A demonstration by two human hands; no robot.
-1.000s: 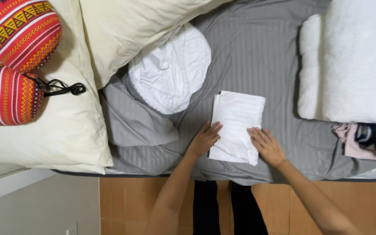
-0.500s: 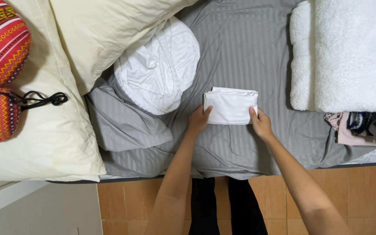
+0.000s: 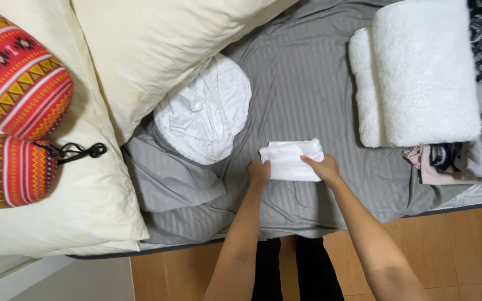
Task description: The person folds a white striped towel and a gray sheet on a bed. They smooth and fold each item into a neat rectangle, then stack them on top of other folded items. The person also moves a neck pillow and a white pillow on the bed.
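A small folded white cloth lies on the grey striped bed sheet near the bed's front edge. My left hand grips its left end. My right hand rests over its right end, fingers curled on the fabric. Both forearms reach up from the bottom of the view. The cloth is a compact, thick rectangle.
A rumpled white bundle sits left of the cloth. Cream pillows and a red patterned neck pillow fill the left. A folded fluffy white blanket and a clothes pile lie to the right. Wooden floor is below.
The white cloth went from a long flat rectangle to a smaller, thicker folded packet. Both hands moved from its lower edge to its two ends.
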